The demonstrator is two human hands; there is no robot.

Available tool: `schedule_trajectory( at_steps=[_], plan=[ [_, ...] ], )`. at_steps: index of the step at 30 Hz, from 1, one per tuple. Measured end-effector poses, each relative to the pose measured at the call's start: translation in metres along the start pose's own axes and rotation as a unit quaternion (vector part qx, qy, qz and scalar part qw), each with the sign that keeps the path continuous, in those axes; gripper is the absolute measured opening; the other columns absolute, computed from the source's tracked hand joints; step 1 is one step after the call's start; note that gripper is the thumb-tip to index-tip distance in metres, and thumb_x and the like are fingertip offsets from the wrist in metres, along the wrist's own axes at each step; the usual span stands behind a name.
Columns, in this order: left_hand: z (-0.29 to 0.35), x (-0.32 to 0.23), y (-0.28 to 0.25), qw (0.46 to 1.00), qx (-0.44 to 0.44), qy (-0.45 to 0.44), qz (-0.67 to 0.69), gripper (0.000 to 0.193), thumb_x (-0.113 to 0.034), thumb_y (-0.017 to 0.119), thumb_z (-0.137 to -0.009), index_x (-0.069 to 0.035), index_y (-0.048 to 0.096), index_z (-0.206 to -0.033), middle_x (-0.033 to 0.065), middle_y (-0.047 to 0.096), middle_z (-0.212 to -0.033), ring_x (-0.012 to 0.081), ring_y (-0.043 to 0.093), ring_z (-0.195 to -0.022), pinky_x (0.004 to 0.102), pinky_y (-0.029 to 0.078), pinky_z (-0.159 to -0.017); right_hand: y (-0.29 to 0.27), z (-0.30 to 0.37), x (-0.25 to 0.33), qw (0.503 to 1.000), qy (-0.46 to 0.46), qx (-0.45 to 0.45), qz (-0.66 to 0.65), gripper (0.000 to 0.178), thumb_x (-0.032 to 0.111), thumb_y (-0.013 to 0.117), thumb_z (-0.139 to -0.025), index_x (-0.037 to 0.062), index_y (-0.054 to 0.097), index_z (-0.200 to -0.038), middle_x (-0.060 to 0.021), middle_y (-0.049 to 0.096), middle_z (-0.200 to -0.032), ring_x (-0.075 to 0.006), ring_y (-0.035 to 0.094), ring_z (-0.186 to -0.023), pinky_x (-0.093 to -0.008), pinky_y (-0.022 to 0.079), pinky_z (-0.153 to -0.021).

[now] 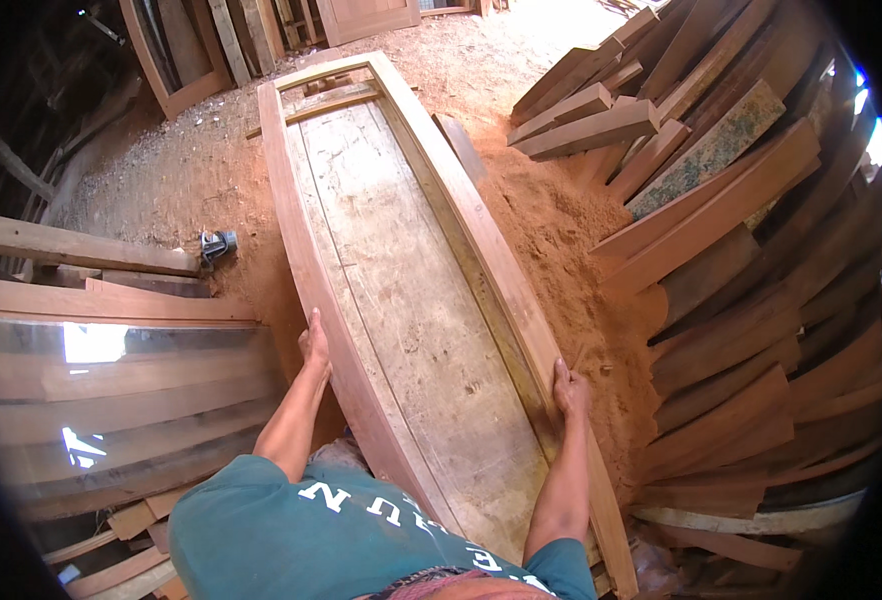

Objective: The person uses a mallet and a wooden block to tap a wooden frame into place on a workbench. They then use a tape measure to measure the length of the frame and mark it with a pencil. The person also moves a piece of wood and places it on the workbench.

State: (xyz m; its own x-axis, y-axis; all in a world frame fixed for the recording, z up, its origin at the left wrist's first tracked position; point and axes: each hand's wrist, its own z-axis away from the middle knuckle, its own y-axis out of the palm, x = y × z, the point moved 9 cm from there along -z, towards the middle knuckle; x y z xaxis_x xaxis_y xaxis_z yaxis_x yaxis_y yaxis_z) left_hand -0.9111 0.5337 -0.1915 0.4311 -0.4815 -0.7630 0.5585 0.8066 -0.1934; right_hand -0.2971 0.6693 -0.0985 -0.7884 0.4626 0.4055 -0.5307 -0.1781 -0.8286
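Note:
A long rectangular wooden frame (304, 240) lies over a worn, pale tabletop (391, 250) and runs away from my body. Its left side is pinkish, and a short rail joins the two long sides at the far end. My left hand (315, 343) grips the outer edge of the left side, with the thumb along the top. Across from it, my right hand (569, 390) holds the right side, also with the thumb up. The fingers under both edges are mostly hidden. A thin wooden crosspiece (331, 103) sits beneath the frame near its far end.
Stacked planks (731, 370) line the right, with square-cut beams (591, 125) farther back. Sawdust (561, 230) covers the ground beside the table. On the left stand a glossy panel (121, 370), a timber beam (81, 243) and a small dark tool (218, 247). More frames (176, 50) lean at the back.

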Motion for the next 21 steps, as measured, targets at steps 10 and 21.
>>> schedule_trajectory(
  at_steps=[10,21],
  plan=[
    [0.059,-0.014,0.067,0.961,0.194,-0.020,0.198,0.085,-0.064,0.054,-0.096,-0.001,0.043,-0.152,0.0149,0.051,-0.150,0.0294,0.052,-0.133,0.0434,0.041,-0.114,-0.225,0.137,0.097,0.973,-0.036,-0.225,0.031,0.052,0.055,0.070,-0.088,0.0034,0.076,-0.095,-0.0203,0.069,-0.081,-0.0389,0.067,-0.078,-0.0464,0.052,-0.076],
    [0.077,-0.026,0.238,0.878,0.372,-0.057,0.295,0.086,-0.077,0.036,-0.097,-0.009,0.045,-0.150,0.0121,0.054,-0.145,0.0288,0.052,-0.131,0.0413,0.042,-0.113,-0.319,0.304,0.215,0.883,-0.196,-0.409,0.119,0.037,0.027,0.089,-0.074,0.0012,0.068,-0.090,-0.0105,0.057,-0.076,-0.0290,0.055,-0.071,-0.0415,0.045,-0.065]
  ],
)
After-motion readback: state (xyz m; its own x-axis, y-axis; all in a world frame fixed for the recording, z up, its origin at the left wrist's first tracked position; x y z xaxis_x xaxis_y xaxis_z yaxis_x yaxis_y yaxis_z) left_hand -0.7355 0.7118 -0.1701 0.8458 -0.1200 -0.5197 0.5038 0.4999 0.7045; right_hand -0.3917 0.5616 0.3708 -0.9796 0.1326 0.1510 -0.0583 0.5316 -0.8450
